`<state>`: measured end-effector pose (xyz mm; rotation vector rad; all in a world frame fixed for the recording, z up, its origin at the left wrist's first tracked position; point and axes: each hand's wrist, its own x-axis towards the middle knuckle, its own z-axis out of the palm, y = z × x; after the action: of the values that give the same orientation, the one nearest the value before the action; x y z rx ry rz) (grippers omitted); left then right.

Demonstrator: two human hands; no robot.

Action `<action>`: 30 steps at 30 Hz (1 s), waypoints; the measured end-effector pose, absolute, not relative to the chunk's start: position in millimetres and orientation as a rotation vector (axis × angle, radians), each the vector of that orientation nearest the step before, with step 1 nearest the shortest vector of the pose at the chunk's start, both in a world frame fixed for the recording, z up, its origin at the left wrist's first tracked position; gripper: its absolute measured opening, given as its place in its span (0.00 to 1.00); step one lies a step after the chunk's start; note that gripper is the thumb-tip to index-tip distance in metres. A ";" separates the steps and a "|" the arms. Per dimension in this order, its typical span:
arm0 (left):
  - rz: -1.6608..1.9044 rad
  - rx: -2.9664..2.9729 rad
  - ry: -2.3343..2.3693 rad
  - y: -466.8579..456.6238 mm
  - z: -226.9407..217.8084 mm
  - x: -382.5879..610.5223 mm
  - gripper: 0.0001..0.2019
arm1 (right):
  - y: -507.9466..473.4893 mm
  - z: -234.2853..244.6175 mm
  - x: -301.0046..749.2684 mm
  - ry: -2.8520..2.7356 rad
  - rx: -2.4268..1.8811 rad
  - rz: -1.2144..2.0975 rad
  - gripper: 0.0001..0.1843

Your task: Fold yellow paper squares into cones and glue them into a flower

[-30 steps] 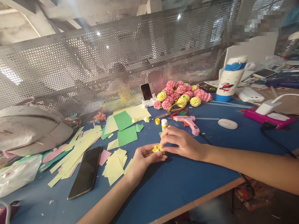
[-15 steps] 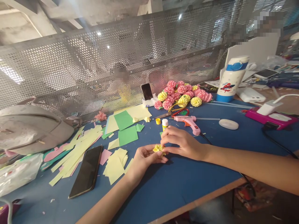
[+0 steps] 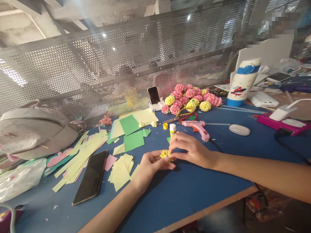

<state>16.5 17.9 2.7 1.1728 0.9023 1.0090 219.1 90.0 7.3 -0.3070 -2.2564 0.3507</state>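
A small yellow folded paper flower (image 3: pixel 165 154) is held between both hands just above the blue table. My left hand (image 3: pixel 153 162) supports it from below and the left, thumb on its near side. From the right, my right hand (image 3: pixel 188 149) pinches its petals with thumb and fingertips, covering part of it. Right behind the right hand stands an uncapped glue stick (image 3: pixel 172 128), its yellow cap (image 3: pixel 165 126) beside it. Two small folded yellow paper pieces (image 3: pixel 154 124) sit farther back.
Yellow paper squares (image 3: pixel 121 171), green sheets (image 3: pixel 134 141), paper strips (image 3: pixel 81 158) and a phone (image 3: pixel 91 178) lie left. Behind are scissors (image 3: pixel 171 119), a pink glue gun (image 3: pixel 198 127) and paper flowers (image 3: pixel 189 97). A bottle (image 3: pixel 243 82) and power strip (image 3: pixel 283 123) stand right.
Both hands keep their hold on the yellow paper flower, with hardly any finger movement. The whole view has shifted slightly.
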 end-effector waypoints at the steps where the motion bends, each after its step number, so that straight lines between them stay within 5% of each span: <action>1: 1.007 1.173 0.902 17.9 3.0 16.4 0.14 | 90.2 7.7 219.2 -2.253 -0.296 0.346 0.05; 30: 1.052 1.171 1.002 18.9 4.6 21.5 0.20 | 83.7 12.1 216.2 -2.222 -0.366 0.382 0.06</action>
<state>21.5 18.9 4.6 1.1707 1.0021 1.0519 216.2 83.7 12.1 -0.3655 -2.2217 0.3817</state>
